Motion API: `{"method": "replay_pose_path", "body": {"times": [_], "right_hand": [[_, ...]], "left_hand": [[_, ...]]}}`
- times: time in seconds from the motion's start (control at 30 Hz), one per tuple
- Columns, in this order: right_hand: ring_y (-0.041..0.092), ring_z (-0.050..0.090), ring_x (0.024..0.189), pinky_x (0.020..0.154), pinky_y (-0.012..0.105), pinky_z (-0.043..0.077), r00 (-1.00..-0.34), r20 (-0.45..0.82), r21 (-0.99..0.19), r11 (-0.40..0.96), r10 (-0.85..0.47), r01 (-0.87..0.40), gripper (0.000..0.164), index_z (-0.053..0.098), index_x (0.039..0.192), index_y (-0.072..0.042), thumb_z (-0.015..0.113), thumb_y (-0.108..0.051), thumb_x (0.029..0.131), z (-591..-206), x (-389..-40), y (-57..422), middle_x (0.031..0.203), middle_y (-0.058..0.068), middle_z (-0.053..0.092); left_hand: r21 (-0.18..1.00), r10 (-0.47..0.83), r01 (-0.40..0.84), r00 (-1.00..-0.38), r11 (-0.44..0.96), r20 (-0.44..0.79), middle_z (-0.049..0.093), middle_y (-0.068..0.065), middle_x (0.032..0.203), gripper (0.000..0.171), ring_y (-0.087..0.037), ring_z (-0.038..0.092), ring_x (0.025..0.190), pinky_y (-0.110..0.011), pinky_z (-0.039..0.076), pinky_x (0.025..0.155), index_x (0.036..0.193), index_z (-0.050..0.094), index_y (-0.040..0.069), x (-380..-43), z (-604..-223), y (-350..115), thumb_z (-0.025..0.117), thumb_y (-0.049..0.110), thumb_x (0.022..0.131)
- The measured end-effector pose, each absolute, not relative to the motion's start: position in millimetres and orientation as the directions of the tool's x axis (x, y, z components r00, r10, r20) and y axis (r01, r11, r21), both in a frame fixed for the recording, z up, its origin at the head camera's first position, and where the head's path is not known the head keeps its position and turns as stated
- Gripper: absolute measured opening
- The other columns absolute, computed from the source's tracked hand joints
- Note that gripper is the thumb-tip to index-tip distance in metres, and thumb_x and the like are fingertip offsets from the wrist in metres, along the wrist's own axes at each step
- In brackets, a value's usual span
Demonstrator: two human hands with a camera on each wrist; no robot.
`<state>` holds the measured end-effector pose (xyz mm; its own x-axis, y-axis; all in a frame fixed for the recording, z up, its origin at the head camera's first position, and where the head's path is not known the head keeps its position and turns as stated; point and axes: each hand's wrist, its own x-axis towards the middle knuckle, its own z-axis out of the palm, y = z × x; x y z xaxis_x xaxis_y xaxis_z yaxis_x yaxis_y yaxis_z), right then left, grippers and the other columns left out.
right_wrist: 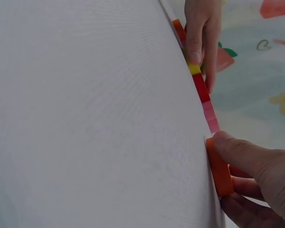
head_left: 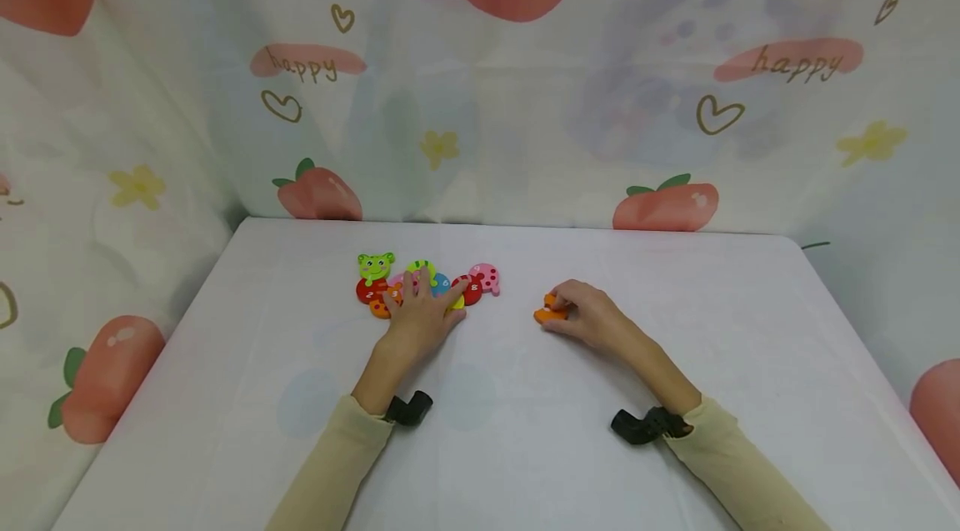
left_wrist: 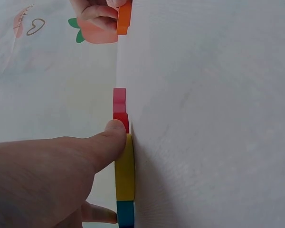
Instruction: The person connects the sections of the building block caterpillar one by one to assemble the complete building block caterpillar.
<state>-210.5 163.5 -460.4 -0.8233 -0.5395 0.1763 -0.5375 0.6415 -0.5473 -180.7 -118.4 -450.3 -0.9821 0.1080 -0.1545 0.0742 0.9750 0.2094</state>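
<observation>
A caterpillar puzzle with a green smiling head [head_left: 375, 266] and several joined, numbered pieces lies flat toward the back of the table. My left hand [head_left: 418, 323] rests over its middle with the fingers spread, covering part of it. In the left wrist view the thumb touches the puzzle's edge, close to a red piece [left_wrist: 121, 122] and a yellow piece [left_wrist: 125, 168]. A pink piece [head_left: 486, 277] forms the right end. Apart from it, to the right, my right hand [head_left: 596, 316] pinches an orange puzzle piece [right_wrist: 220, 168] at the tabletop; its full shape is partly hidden by fingers.
A white cloth covers the table [head_left: 525, 431]. Behind and beside it hangs a printed curtain [head_left: 525, 114] with fruit, flowers and hearts. Each wrist carries a black strap-on mount, the left one [head_left: 410, 409] and the right one [head_left: 648, 425].
</observation>
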Motion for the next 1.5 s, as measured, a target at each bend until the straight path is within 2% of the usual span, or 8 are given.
{"method": "replay_pose_path", "body": {"times": [0.53, 0.93, 1.13, 1.5], "right_hand": [[0.018, 0.059, 0.09, 0.082, 0.037, 0.054, -0.83, 0.159, -0.551, 0.65, -0.534, -0.523, 0.022, 0.062, 0.085, -0.008, 0.08, -0.019, 0.079, -458, -212, 162, 0.102, 0.007, 0.066], [0.02, 0.061, 0.09, 0.084, 0.04, 0.056, -0.818, 0.146, -0.496, 0.674, -0.557, -0.548, 0.023, 0.064, 0.091, -0.006, 0.081, -0.016, 0.078, -454, -211, 159, 0.103, 0.009, 0.067], [0.02, 0.063, 0.093, 0.084, 0.037, 0.058, -0.836, 0.168, -0.528, 0.668, -0.522, -0.523, 0.028, 0.067, 0.101, -0.005, 0.079, -0.02, 0.081, -450, -210, 139, 0.108, 0.009, 0.067], [0.024, 0.061, 0.094, 0.086, 0.037, 0.058, -0.876, 0.166, -0.497, 0.728, -0.454, -0.472, 0.026, 0.067, 0.096, -0.005, 0.079, -0.022, 0.081, -444, -215, 92, 0.104, 0.011, 0.067]], "left_hand": [[0.178, 0.102, 0.075, -0.983, 0.981, -0.151, 0.019, -0.024, 0.159, 0.057, -0.05, 0.013, 0.147, -0.077, 0.019, 0.107, 0.15, 0.032, 0.041, -183, -450, -119, 0.051, 0.049, 0.096], [0.181, 0.104, 0.078, -0.985, 0.98, -0.14, 0.02, -0.025, 0.159, 0.057, -0.05, 0.015, 0.147, -0.077, 0.02, 0.106, 0.149, 0.033, 0.04, -183, -450, -120, 0.051, 0.049, 0.096], [0.184, 0.1, 0.069, -0.981, 0.981, -0.167, 0.016, -0.025, 0.16, 0.058, -0.05, 0.012, 0.147, -0.077, 0.02, 0.106, 0.15, 0.031, 0.042, -181, -449, -119, 0.051, 0.049, 0.096], [0.202, 0.087, 0.05, -0.981, 0.978, -0.176, 0.015, -0.024, 0.161, 0.056, -0.05, 0.011, 0.148, -0.076, 0.019, 0.108, 0.149, 0.032, 0.043, -181, -450, -117, 0.051, 0.049, 0.096]]}}
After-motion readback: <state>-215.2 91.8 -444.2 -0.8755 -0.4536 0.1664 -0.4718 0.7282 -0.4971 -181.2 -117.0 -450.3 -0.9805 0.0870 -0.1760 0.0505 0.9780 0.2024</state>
